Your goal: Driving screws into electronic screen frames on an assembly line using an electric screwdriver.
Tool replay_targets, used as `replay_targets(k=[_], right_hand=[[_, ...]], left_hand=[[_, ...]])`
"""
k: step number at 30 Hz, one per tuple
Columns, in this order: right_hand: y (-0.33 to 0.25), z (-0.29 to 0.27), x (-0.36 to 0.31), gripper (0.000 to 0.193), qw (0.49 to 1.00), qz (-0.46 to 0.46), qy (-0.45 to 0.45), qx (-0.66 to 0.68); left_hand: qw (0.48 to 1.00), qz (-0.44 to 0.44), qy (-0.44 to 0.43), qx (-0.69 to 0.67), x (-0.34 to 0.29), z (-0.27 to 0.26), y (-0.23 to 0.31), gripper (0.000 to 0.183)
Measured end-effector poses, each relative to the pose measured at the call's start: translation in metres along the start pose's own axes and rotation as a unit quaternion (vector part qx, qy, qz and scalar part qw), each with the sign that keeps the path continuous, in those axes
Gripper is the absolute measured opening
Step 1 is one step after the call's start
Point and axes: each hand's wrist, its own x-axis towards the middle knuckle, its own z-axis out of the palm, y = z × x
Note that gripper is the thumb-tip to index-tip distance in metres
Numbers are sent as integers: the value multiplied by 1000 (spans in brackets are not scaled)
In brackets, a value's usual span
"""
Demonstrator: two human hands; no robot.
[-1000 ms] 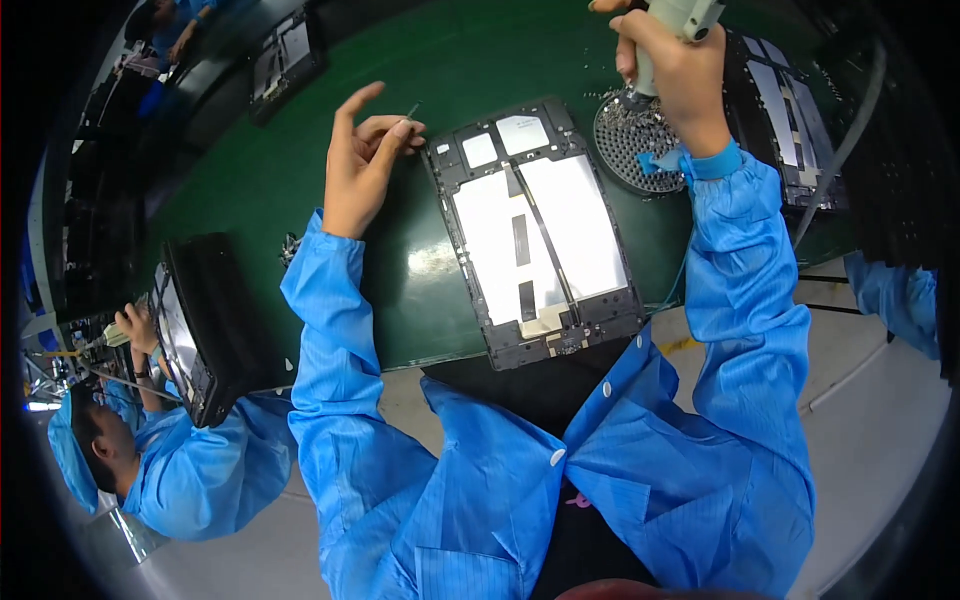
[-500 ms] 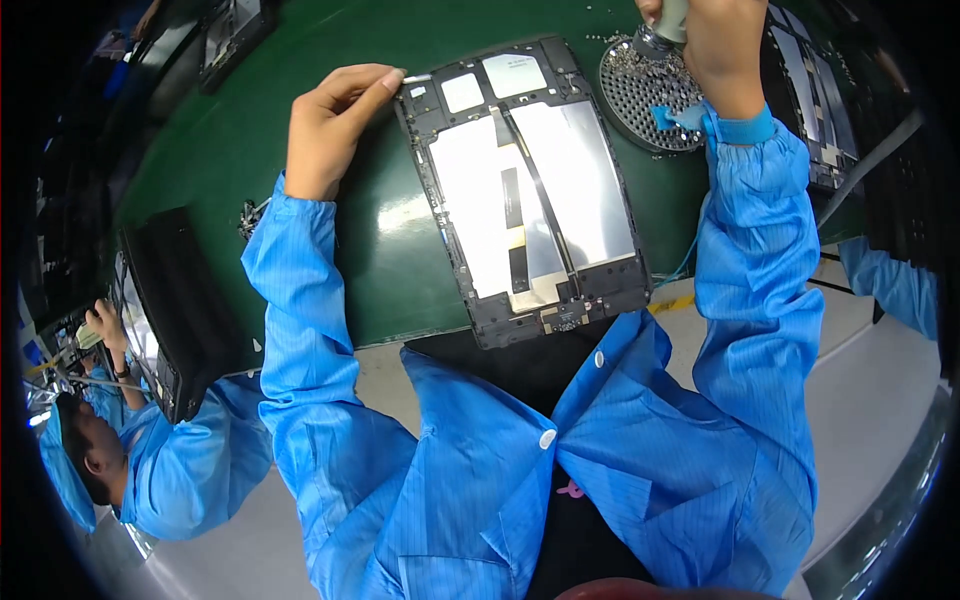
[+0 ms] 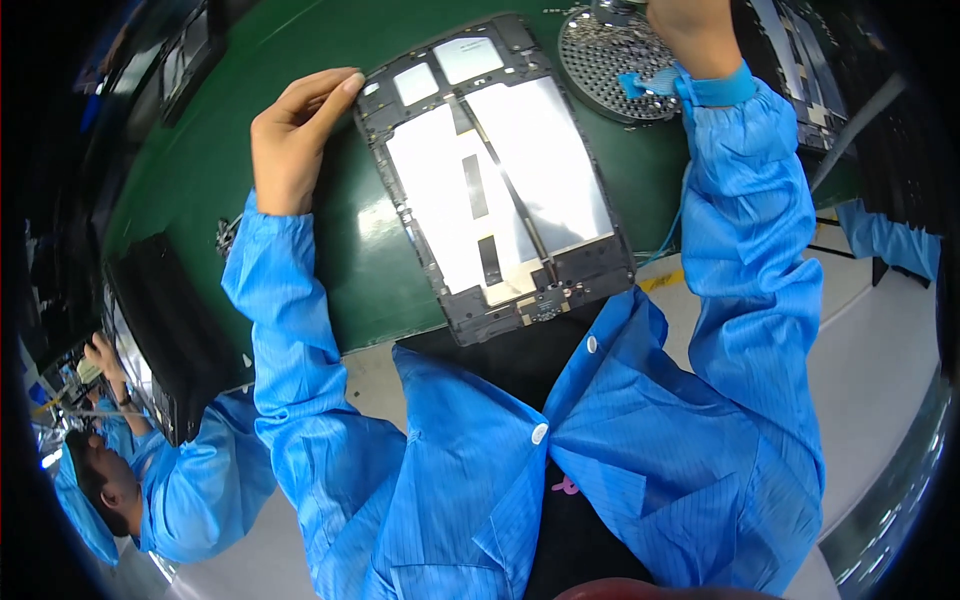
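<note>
A tablet with its back cover off (image 3: 545, 190) lies at a slant on the green table, showing silvery battery panels in a black frame. My left hand (image 3: 295, 130) pinches its far left corner between thumb and fingers. At the top edge of the picture is my right hand (image 3: 700, 35), its fingers partly cut off, with a blue wrist strap below it. It is closed on an electric screwdriver (image 3: 616, 12), of which only the metal nose end shows. Below this tool sits a round, perforated screw tray (image 3: 615, 75) with small screws scattered on it.
Another opened tablet (image 3: 805, 75) lies at the far right. A dark rack (image 3: 165, 330) holding a device stands at the left, beside a co-worker in blue (image 3: 205, 485). Small metal parts (image 3: 228, 235) lie near my left sleeve. A blue cord (image 3: 668, 240) hangs by my right sleeve.
The tablet, tray and both hands sit farther left and higher in the picture. More of my right hand and the screwdriver is now cut off at the top. The left-hand pinch stays the same.
</note>
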Motion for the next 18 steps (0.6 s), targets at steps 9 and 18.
replay_targets(k=[9, 18], right_hand=[[-11, -15, -12, 12, 994, 101, -28, 43], [14, -35, -12, 14, 999, 39, -21, 26]], left_hand=[[999, -12, -21, 34, 1, -8, 2, 24], [999, -34, -8, 34, -5, -6, 2, 25]])
